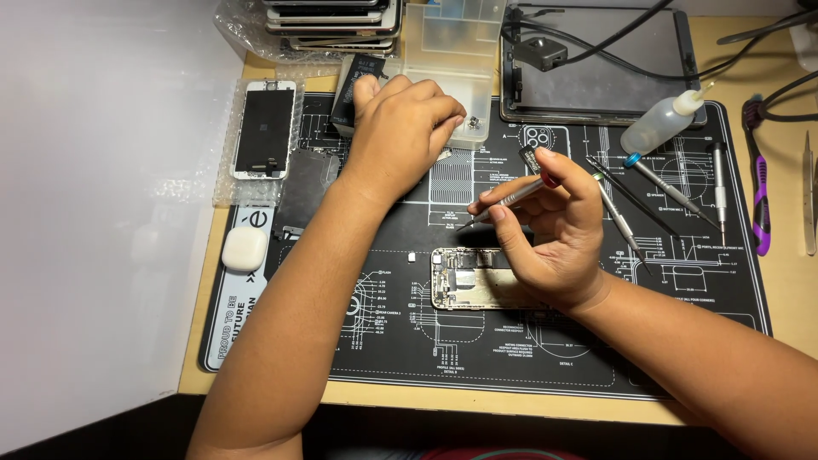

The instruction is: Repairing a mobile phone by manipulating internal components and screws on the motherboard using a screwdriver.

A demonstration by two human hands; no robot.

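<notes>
My right hand (550, 232) holds a thin grey screwdriver (511, 198) with a red band, tip pointing left and down, above an opened phone body (464, 278) lying on the black repair mat (511, 341). My left hand (402, 129) reaches to the back of the mat, fingers pinched at the edge of a clear plastic parts box (456, 68), where a small screw (471, 124) lies. The thumb rests by a dark flat battery (351, 85). What the fingertips pinch is too small to tell.
A detached phone screen (264, 129) lies on bubble wrap at left, with a white earbud case (244, 248) below it. Several screwdrivers (665, 183), a squeeze bottle (658, 126), a purple-handled tool (758, 196) and tweezers (808, 196) lie at right. A stack of phones (332, 21) and a tablet (596, 68) sit at back.
</notes>
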